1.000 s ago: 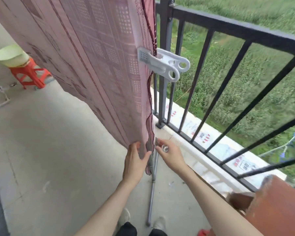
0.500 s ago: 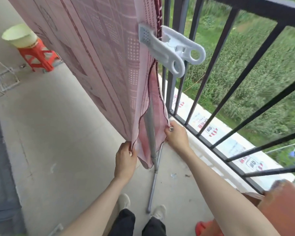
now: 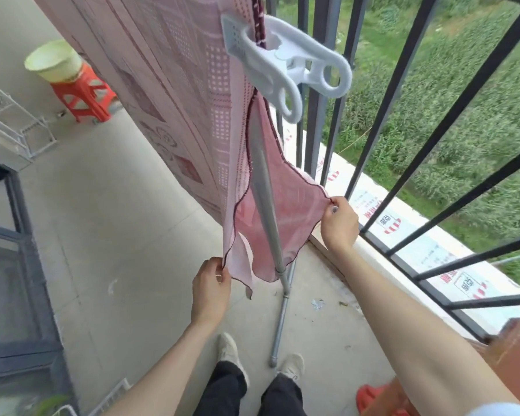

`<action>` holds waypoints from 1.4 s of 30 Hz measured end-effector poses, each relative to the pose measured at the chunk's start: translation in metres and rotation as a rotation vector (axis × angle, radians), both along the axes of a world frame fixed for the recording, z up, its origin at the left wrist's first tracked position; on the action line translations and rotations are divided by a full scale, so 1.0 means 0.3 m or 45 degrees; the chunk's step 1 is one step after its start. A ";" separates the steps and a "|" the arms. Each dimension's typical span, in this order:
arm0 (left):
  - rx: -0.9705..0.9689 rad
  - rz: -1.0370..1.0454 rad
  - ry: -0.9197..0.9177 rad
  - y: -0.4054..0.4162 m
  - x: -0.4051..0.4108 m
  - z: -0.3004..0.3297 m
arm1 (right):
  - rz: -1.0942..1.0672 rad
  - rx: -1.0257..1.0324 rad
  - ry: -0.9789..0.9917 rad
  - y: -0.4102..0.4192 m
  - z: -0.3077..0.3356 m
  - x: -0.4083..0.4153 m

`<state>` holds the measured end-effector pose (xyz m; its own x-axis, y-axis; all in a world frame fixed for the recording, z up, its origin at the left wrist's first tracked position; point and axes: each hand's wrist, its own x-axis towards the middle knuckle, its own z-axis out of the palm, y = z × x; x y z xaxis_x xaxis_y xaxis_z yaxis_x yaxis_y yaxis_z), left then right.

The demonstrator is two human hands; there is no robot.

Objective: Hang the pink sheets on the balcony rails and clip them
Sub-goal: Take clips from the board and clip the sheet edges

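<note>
1. Pink sheet (image 3: 174, 94) hangs beside the balcony rails (image 3: 321, 85), white clip (image 3: 282, 67) clamping its edge.
2. Left hand (image 3: 210, 288) fingers pinch the near bottom edge.
3. Right hand (image 3: 339, 225) fingers pinch the far corner, spreading it past the grey pole (image 3: 267, 211).

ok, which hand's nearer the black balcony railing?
Right. The right hand pinches the pink sheet edge just beside the railing; the left hand grips the sheet's inner edge, farther in.

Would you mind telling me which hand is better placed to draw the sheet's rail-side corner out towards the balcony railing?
Right. The right hand already pinches the pink sheet beside the railing; the left hand holds the inner edge.
</note>
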<state>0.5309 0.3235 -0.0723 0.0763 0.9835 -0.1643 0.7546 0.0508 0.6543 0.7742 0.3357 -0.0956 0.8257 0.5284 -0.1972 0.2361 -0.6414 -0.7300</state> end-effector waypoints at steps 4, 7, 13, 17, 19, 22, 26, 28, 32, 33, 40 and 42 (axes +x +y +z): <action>-0.040 -0.036 -0.018 -0.060 0.021 0.031 | 0.189 0.086 -0.011 -0.102 -0.034 -0.052; -0.087 -0.074 -0.045 -0.098 0.053 0.050 | 0.445 0.094 -0.045 -0.207 -0.058 -0.157; -0.125 -0.169 0.003 -0.131 0.119 0.052 | 0.564 0.229 0.034 -0.284 -0.085 -0.360; -0.126 -0.198 -0.020 -0.148 0.137 0.089 | 0.510 0.218 0.041 -0.298 -0.070 -0.383; -0.135 -0.228 -0.016 -0.150 0.145 0.103 | 0.535 0.233 0.058 -0.311 -0.059 -0.387; -0.124 -0.240 0.001 -0.155 0.155 0.117 | 0.568 0.250 0.110 -0.328 -0.037 -0.395; -0.123 -0.300 0.058 -0.179 0.144 0.132 | 0.616 0.235 0.160 -0.362 -0.004 -0.406; -0.124 -0.358 0.082 -0.184 0.144 0.133 | 0.632 0.224 0.160 -0.384 0.005 -0.415; -0.056 -0.340 0.182 -0.199 0.149 0.147 | 0.667 0.211 0.263 -0.427 0.024 -0.428; -0.044 -0.303 0.180 -0.203 0.150 0.147 | 0.682 0.198 0.322 -0.435 0.025 -0.426; -0.030 -0.268 0.102 -0.227 0.103 0.175 | -0.017 0.308 1.173 -0.528 0.044 -0.421; -0.044 -0.284 0.104 -0.220 0.098 0.176 | -0.140 0.373 1.294 -0.539 0.034 -0.414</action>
<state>0.5603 0.2574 -0.0196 0.2761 0.9374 -0.2123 0.8000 -0.1017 0.5913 0.6499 0.1738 -0.0852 0.3908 0.5997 -0.6983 -0.6197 -0.3895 -0.6814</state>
